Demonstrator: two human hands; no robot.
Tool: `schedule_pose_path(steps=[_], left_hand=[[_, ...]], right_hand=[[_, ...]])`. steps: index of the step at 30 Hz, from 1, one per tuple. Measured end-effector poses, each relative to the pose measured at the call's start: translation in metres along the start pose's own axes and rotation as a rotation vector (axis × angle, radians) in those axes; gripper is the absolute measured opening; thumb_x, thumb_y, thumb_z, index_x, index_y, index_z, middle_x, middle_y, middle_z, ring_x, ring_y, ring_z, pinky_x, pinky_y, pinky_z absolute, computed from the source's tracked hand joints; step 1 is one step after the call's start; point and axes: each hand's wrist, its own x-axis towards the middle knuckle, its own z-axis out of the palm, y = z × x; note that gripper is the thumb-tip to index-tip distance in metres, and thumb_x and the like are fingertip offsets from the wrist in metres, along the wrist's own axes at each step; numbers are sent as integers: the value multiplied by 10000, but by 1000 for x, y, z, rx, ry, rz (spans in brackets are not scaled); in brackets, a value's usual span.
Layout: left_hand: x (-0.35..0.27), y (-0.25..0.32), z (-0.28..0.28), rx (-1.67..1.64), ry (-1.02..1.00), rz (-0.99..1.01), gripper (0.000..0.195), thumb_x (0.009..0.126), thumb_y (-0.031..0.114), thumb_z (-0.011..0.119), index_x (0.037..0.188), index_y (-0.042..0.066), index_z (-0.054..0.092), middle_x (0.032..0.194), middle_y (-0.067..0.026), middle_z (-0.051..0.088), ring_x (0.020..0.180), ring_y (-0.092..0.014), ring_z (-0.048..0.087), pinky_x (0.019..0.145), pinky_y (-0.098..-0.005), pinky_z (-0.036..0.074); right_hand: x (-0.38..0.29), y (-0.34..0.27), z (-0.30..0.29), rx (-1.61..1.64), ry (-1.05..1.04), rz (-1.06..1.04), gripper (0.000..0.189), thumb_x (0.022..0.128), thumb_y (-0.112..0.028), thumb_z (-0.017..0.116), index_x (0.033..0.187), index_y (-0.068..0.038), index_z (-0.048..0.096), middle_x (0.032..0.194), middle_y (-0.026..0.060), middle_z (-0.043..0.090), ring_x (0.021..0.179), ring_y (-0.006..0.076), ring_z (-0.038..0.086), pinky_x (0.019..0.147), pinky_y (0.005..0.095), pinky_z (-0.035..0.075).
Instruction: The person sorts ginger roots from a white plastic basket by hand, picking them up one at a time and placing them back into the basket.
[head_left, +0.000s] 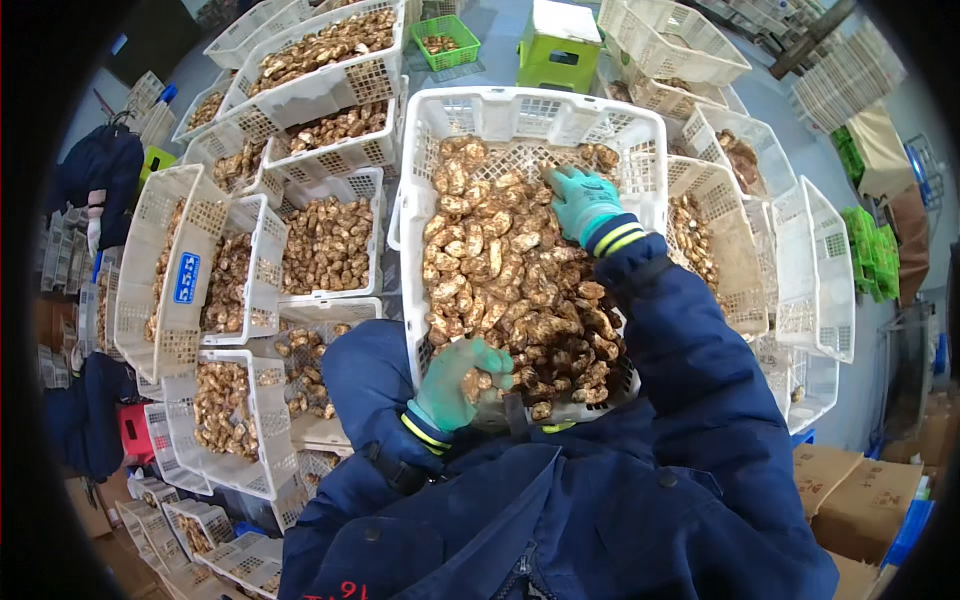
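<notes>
A white plastic crate stands before me, holding a heap of knobbly brown tubers or bulbs with dirt on them. My left hand, in a green coated glove, is at the near left corner of the crate, its fingers curled around one brown piece. My right hand, gloved alike, reaches over the far right part of the heap. Its fingertips touch pieces near the mesh bottom; whether they grip any is hidden.
Crates of similar pieces stand at left and right. Beyond are a small green basket and a green stool. Cardboard boxes lie at lower right. Another person in dark clothing is at far left.
</notes>
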Motion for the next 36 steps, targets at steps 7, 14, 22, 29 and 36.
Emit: schedule_pose_path(steps=[7, 14, 22, 29, 36], left_hand=[[5, -11, -10, 367, -237, 587, 123, 907, 32, 494, 992, 10, 581, 948, -87, 607, 833, -168, 623, 632, -245, 476], [5, -1, 0, -61, -121, 134, 473, 998, 409, 391, 968, 3, 632, 970, -130, 630, 911, -221, 611, 817, -402, 507], [13, -30, -29, 315, 22, 262, 361, 987, 335, 462, 922, 16, 616, 928, -93, 645, 813, -200, 654, 709, -340, 548], [7, -16, -4, 14, 159, 76, 320, 947, 391, 496, 953, 89, 601, 909, -38, 623, 796, -156, 604, 637, -265, 438], [7, -15, -10, 181, 208, 237, 401, 977, 387, 462, 926, 22, 617, 878, -93, 633, 799, -171, 586, 621, -269, 434]], right_hand=[[12, -1, -1, -188, -353, 100, 260, 755, -207, 631, 985, -103, 694, 1070, 154, 666, 971, 367, 638, 848, 462, 511], [-31, 5, 7, -54, -249, 46, 360, 834, -243, 588, 1174, -126, 610, 1165, 148, 629, 1130, 324, 564, 942, 448, 466], [-66, 16, 18, 33, 241, 27, 281, 837, -244, 593, 1076, -109, 656, 1077, 131, 657, 1047, 324, 603, 860, 461, 492], [-144, -27, 10, 366, 150, -310, 433, 817, -318, 660, 1216, -158, 608, 1235, 147, 594, 1185, 382, 534, 989, 480, 445], [-89, -29, 20, 35, 4, -264, 400, 778, -320, 689, 1165, -241, 627, 1402, 116, 471, 1274, 396, 448, 1018, 494, 429]])
